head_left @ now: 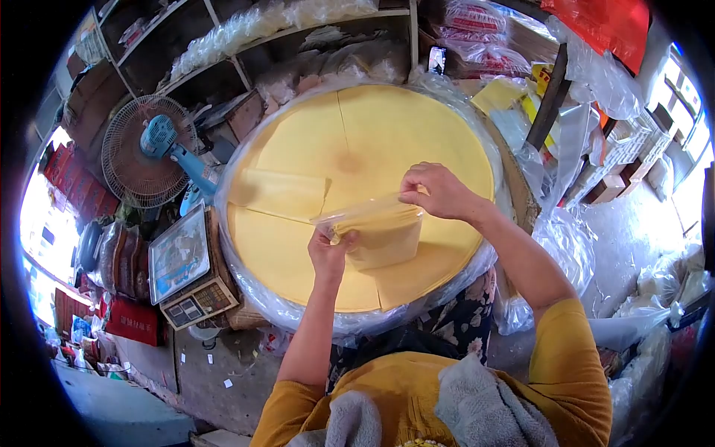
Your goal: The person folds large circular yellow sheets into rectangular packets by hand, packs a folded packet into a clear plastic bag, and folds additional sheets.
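A clear plastic bag with a folded stack of soft yellow sheets inside stands over the near middle of the round table. My left hand grips the bag's left edge, thumb in front. At the upper right corner, my right hand pinches the bag's rim between curled fingers. Another folded yellow sheet lies flat to the left of the bag. Beneath everything spreads a large round yellow layer with cut lines in it, edged by clear plastic film.
Left of the table are a fan and a weighing scale with a flat tray top. Shelves full of plastic bags stand behind. Clear film hangs on the right, near a dark post.
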Demonstrator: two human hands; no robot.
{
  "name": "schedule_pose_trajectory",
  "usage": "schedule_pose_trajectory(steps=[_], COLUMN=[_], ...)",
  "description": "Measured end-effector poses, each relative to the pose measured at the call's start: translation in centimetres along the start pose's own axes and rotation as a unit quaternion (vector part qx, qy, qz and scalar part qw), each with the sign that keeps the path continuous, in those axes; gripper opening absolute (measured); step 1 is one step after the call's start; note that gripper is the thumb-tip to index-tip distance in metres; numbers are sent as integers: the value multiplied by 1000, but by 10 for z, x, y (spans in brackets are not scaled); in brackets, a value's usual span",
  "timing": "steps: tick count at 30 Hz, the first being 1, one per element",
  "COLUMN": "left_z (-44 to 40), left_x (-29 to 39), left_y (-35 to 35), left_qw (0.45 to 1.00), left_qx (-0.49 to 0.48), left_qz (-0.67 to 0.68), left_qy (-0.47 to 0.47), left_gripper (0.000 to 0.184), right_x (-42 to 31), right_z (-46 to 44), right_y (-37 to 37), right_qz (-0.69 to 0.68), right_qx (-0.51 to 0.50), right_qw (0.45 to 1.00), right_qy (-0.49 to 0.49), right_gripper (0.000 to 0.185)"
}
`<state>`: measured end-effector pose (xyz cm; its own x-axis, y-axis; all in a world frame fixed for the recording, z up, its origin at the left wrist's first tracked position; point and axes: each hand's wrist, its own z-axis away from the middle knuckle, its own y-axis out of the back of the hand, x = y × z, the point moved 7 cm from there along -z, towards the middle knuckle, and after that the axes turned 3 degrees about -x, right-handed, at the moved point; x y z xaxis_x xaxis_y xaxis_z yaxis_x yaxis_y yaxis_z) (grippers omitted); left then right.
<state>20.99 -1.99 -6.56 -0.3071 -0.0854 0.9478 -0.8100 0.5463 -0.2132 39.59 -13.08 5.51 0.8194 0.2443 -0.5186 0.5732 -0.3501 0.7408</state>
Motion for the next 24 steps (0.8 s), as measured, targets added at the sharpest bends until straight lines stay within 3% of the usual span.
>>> schedule_pose_trajectory(steps=[2,5,14,24], left_z=[0,0,2,3], left_x=[1,1,5,3], left_y=[0,0,-3,1], left_qw=[1000,1000,1000,999], left_qx=[3,8,3,-3], left_qz=[-6,-17,6,-25], left_qy=[2,19,20,23], left_gripper=[32,31,32,34], right_x=[-4,-2,-20,-25], right_z=[0,-6,-11,-19], right_y=[-1,-5,-9,-20], right_qz=[-36,48,115,85], right_qx=[-1,-20,-39,-63], right_qw=[999,999,992,994], right_qy=[7,11,34,33], right_gripper=[15,14,15,14])
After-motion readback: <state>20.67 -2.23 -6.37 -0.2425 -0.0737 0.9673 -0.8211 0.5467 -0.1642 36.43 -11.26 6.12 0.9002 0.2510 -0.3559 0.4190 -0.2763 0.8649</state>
